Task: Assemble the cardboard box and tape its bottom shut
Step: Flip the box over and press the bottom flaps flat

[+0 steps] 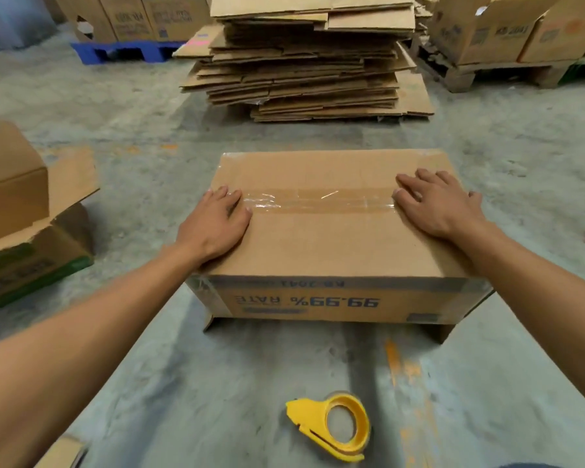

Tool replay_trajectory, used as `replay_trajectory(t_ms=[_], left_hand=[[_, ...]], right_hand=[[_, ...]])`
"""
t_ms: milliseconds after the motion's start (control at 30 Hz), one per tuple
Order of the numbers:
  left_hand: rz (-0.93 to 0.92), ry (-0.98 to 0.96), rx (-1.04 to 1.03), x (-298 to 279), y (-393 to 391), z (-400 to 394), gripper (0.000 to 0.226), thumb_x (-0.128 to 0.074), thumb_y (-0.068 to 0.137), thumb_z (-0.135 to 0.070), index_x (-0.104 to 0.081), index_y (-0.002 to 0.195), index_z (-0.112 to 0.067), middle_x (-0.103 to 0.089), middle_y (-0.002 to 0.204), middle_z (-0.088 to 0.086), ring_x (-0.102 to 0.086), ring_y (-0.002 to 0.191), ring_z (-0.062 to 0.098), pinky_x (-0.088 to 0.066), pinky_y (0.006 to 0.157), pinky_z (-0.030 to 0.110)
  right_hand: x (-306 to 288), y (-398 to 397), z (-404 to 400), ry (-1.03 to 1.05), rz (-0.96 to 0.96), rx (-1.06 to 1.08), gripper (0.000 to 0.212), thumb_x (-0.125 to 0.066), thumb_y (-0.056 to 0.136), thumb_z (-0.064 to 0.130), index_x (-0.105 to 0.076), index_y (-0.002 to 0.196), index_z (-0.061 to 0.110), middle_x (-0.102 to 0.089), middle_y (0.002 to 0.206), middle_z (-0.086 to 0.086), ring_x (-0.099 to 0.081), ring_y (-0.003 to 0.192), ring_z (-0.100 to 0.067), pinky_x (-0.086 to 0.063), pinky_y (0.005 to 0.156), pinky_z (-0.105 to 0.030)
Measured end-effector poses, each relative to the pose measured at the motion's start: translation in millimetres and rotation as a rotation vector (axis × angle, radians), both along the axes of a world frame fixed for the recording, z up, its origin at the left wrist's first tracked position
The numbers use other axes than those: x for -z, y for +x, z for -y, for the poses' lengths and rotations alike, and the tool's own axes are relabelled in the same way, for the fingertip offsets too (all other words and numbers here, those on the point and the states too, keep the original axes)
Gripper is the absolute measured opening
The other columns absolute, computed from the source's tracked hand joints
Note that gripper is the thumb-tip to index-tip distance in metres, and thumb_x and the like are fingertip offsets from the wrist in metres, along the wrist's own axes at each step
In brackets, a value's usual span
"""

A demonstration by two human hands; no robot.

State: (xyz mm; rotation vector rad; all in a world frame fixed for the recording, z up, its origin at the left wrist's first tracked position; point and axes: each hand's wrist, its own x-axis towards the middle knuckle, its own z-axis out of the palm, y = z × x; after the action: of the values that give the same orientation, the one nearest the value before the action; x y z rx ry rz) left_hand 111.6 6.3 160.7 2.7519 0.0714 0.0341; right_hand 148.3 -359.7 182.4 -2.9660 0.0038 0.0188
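Evidently smoothing: both flat, empty hands, left [217, 221] and right [436, 204], press the tape strip [321, 199] onto the box [318, 244]; next, flip it, leaving the dispenser [335, 425] at 6 o'clock.

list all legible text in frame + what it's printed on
"99.99% RATE": upside down on the near side of the taped box.
"KB 2041" (last digits uncertain): upside down, the line above it on the same side.
"KB 2041": side of a box on the wooden pallet, top right, blurred.
Print on the boxes on the blue pallet, top left: too blurred to read.
Yellow tape dispenser: no text visible.
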Motion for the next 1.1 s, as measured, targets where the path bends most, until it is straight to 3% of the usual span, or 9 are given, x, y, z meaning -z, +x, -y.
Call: replay_trajectory(t_ms=[200, 433, 600, 833, 967, 1100], left_hand=[[-0.004, -0.011, -0.043, -11.8, -20.9, 8.6, 0.064, -0.040, 0.095, -0.053, -0.037, 0.151, -0.022, -0.025, 0.162, 0.005, -0.023, 0.149, 0.028, -0.024, 0.119, 0.048], [0.038, 0.082, -0.012, -1.3, -19.9, -12.7, 0.064, -0.028, 0.096, -0.058, -0.033, 0.151, -0.027, -0.025, 0.162, 0.002, -0.017, 0.151, 0.024, -0.026, 0.116, 0.056], [0.020, 0.118, 0.000, -3.1, -24.1, -8.1, 0.064, -0.025, 0.096, -0.059, -0.030, 0.151, -0.027, -0.021, 0.163, 0.003, -0.014, 0.149, 0.035, -0.027, 0.112, 0.062], [0.022, 0.144, 0.000, -5.0, -24.6, -9.5, 0.061, -0.027, 0.098, -0.055, -0.034, 0.149, -0.024, -0.025, 0.162, 0.007, -0.019, 0.148, 0.035, -0.026, 0.113, 0.060], [0.056, 0.173, -0.005, -6.5, -15.0, -21.0, 0.065, -0.026, 0.093, -0.057, -0.047, 0.140, -0.017, -0.043, 0.149, 0.013, -0.037, 0.136, 0.039, -0.036, 0.107, 0.060], [0.081, 0.200, -0.059, -11.0, -14.1, -21.7, 0.058, -0.024, 0.088, -0.056, -0.057, 0.112, -0.015, -0.056, 0.120, 0.013, -0.051, 0.114, 0.040, -0.045, 0.091, 0.061]], right_hand=[[-13.0, 1.7, -6.0, 0.038, -0.084, 0.058, 0.059, -0.027, 0.094, 0.065, -0.029, 0.150, 0.048, -0.021, 0.164, 0.008, -0.014, 0.150, -0.026, -0.019, 0.108, -0.070], [-2.0, -24.3, -35.4, 0.020, -0.039, 0.125, 0.054, -0.021, 0.097, 0.056, -0.034, 0.148, 0.042, -0.028, 0.160, 0.001, -0.021, 0.145, -0.031, -0.021, 0.102, -0.071], [0.4, -28.3, -29.1, 0.021, -0.025, 0.092, 0.055, -0.021, 0.098, 0.058, -0.033, 0.149, 0.043, -0.027, 0.161, 0.002, -0.020, 0.146, -0.032, -0.017, 0.104, -0.072], [3.3, -37.4, -40.2, 0.017, 0.012, 0.135, 0.056, -0.022, 0.093, 0.057, -0.037, 0.146, 0.045, -0.030, 0.159, 0.002, -0.022, 0.144, -0.032, -0.018, 0.101, -0.073], [5.9, -44.8, -51.4, 0.039, 0.034, 0.159, 0.054, -0.024, 0.091, 0.056, -0.043, 0.140, 0.043, -0.034, 0.156, 0.000, -0.025, 0.141, -0.032, -0.022, 0.098, -0.069], [9.3, -49.7, -64.9, 0.037, 0.045, 0.145, 0.053, -0.026, 0.087, 0.059, -0.049, 0.131, 0.040, -0.039, 0.151, -0.003, -0.029, 0.136, -0.033, -0.023, 0.094, -0.068]])
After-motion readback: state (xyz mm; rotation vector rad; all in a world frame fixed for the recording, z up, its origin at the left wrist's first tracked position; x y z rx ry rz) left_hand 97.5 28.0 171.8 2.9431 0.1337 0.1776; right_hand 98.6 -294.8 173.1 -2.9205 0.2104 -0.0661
